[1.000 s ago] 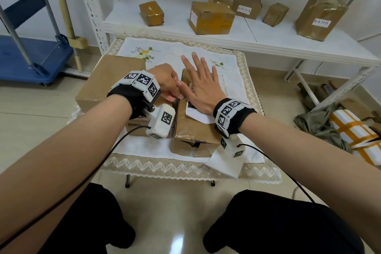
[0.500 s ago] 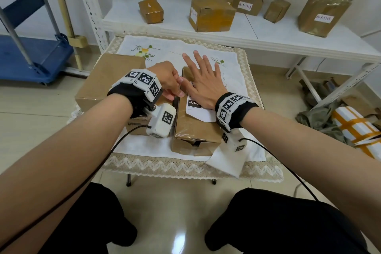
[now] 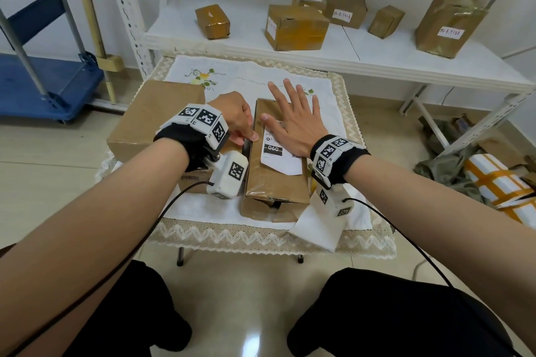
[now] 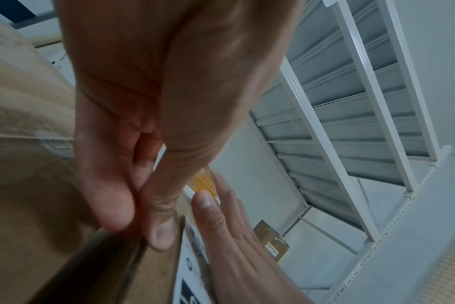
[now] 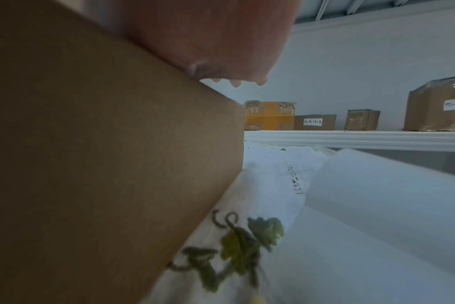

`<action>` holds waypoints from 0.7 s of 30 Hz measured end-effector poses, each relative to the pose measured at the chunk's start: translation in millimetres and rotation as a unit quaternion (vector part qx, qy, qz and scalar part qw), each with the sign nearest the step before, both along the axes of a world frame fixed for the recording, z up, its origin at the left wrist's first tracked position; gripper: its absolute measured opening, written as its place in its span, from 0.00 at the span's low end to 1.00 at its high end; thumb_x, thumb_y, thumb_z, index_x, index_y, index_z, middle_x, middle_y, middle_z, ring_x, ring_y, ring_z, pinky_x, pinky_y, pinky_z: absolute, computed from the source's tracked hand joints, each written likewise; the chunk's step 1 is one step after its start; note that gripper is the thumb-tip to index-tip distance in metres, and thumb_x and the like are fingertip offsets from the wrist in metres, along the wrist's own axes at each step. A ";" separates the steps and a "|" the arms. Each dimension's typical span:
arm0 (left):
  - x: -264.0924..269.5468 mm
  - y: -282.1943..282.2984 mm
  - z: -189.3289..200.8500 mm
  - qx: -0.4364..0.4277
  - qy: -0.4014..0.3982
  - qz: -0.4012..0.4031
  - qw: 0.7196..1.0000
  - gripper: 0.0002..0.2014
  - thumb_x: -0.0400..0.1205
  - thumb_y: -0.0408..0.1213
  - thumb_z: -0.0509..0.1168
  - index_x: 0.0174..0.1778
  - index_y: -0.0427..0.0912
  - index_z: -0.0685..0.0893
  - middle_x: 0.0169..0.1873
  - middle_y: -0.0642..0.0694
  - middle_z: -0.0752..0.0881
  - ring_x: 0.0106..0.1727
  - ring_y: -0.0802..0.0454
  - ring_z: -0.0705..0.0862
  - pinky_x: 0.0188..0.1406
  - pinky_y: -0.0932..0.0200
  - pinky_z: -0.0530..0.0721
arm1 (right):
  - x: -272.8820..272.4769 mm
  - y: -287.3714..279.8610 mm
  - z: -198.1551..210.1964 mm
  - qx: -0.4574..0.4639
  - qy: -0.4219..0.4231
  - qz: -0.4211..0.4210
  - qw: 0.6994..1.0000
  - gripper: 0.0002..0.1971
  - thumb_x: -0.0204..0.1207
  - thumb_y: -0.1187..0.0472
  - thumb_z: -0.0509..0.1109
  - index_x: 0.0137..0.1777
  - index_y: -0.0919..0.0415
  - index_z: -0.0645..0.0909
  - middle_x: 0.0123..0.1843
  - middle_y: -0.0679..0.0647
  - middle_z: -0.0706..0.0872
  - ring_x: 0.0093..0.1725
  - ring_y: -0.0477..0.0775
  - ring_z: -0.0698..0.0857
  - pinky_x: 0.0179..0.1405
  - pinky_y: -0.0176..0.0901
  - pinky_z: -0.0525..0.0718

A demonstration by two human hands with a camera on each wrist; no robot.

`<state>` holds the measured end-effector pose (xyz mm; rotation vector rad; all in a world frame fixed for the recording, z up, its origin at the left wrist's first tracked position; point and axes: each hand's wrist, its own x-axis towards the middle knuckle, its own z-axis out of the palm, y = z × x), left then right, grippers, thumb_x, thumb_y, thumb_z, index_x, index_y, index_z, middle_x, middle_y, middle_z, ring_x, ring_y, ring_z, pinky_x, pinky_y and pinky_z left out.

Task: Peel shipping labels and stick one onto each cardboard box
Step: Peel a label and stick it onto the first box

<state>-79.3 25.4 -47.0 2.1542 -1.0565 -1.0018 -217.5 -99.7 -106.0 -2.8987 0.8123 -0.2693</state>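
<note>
A narrow cardboard box [image 3: 275, 185] lies on the small cloth-covered table [image 3: 261, 236]. A white shipping label [image 3: 280, 155] sits on its top. My right hand [image 3: 293, 119] lies flat on the label with fingers spread, covering its far part. My left hand [image 3: 242, 127] grips the box's left edge, thumb on top and fingers curled into the gap beside a larger box [image 3: 156, 113]. In the left wrist view the left hand's thumb [image 4: 159, 236] sits on the box edge beside the label [image 4: 192, 267]. The right wrist view shows the box side [image 5: 104, 144] under the palm.
A white backing sheet [image 3: 319, 226] hangs over the table's front right edge. Behind the table a white shelf [image 3: 377, 58] carries several taped boxes, some labelled. A blue cart [image 3: 43, 81] stands at the left. Wrapped parcels [image 3: 499, 182] lie on the floor at the right.
My right hand has slid away from me along the label, uncovering its near printed part. The left hand has kept its hold on the box's left edge.
</note>
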 end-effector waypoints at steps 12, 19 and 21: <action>2.8 -1.6 -1.3 -0.001 -0.001 -0.008 1.000 0.15 0.70 0.26 0.80 0.33 0.38 0.78 0.29 0.43 0.84 0.29 0.49 0.86 0.36 0.58 0.91 | 9.5 -16.0 -1.8 -0.016 -0.002 -0.014 1.000 0.36 0.82 0.29 0.40 0.87 0.40 0.38 0.90 0.53 0.39 0.88 0.63 0.39 0.83 0.72 0.37; 1.3 -1.9 -1.9 0.001 -0.012 -0.003 1.000 0.15 0.69 0.27 0.81 0.33 0.39 0.78 0.30 0.42 0.85 0.31 0.47 0.87 0.44 0.52 0.91 | 13.4 -22.3 0.1 -0.018 -0.009 -0.030 0.999 0.36 0.83 0.30 0.40 0.88 0.41 0.38 0.90 0.54 0.40 0.88 0.64 0.40 0.83 0.72 0.37; 1.1 -1.5 -1.2 0.001 -0.014 -0.001 1.000 0.15 0.69 0.26 0.81 0.33 0.39 0.78 0.29 0.43 0.84 0.29 0.48 0.86 0.42 0.54 0.91 | 12.9 -20.6 1.3 -0.012 -0.012 -0.035 0.999 0.35 0.84 0.31 0.41 0.88 0.41 0.38 0.90 0.55 0.40 0.88 0.64 0.39 0.83 0.71 0.37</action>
